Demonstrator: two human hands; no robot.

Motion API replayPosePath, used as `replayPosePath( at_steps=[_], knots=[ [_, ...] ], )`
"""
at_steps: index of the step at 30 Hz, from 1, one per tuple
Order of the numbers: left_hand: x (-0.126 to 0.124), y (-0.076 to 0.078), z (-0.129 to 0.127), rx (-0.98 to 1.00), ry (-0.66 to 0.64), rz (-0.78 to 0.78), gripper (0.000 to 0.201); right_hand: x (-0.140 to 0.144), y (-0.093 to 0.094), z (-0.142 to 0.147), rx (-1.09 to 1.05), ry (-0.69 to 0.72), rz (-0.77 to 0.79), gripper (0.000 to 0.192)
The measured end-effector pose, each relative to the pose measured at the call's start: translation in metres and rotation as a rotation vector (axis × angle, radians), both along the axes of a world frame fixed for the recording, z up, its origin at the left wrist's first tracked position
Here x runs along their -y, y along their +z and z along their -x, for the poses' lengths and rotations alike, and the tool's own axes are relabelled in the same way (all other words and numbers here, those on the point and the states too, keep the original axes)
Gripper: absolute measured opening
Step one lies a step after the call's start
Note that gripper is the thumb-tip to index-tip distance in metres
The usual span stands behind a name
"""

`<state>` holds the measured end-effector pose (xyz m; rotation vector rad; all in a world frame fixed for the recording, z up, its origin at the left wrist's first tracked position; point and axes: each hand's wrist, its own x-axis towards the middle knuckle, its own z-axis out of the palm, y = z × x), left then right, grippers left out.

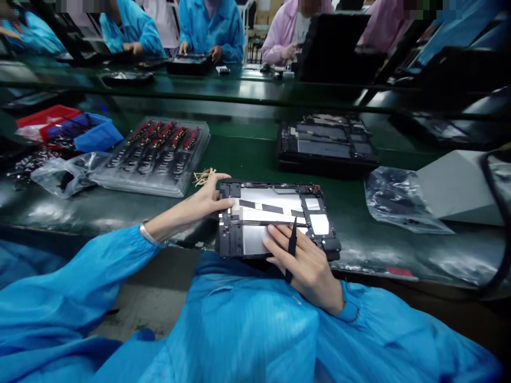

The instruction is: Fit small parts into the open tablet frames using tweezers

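An opened tablet [271,205], its silver battery panels and black frame exposed, lies at the front edge of the bench. My left hand [207,199] grips its left end, thumb on top and fingers around the far corner. Black tweezers [293,244] stick up between the fingers of my right hand [305,260]. That hand rests on the near right part of the tablet, its fingertips touching the battery area. A dark strip with a pale patch runs across the upper panel.
Left stands a clear tray [149,157] of red-and-black small parts, beside blue [98,133] and red bins [50,119] and a plastic bag [67,173]. Stacked tablet bodies [327,146] sit behind right, near another bag [399,199] and a grey box [465,183]. Co-workers [211,29] sit opposite.
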<state>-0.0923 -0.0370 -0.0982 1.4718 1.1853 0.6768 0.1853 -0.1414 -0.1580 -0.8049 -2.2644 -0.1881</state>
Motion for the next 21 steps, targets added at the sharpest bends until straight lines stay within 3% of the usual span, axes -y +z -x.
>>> replayPosePath(
  at_steps=[3,6,8,12,14,17,21],
  knots=[
    [0.011,0.031,0.006,0.082,0.139,-0.013,0.075,-0.007,0.015,-0.003,-0.069,0.079,-0.051,0.040],
    [-0.013,0.062,0.029,0.094,0.325,-0.168,0.068,-0.024,0.035,-0.026,-0.083,0.129,-0.110,0.036],
    [-0.053,0.084,0.047,0.083,0.466,-0.292,0.055,-0.041,0.043,-0.047,-0.058,0.105,-0.141,0.037],
    [-0.164,0.118,0.062,-0.068,0.625,-0.454,0.039,-0.077,0.039,-0.080,-0.046,-0.005,-0.131,0.044],
    [-0.220,0.124,0.054,-0.145,0.636,-0.437,0.035,-0.089,0.033,-0.086,-0.075,-0.051,-0.091,0.041],
    [-0.285,0.121,0.032,-0.277,0.588,-0.367,0.041,-0.092,0.028,-0.090,-0.113,-0.100,-0.013,0.036],
    [-0.324,0.105,0.010,-0.478,0.462,-0.325,0.042,-0.082,0.031,-0.094,-0.159,-0.155,0.055,0.041]
  ],
)
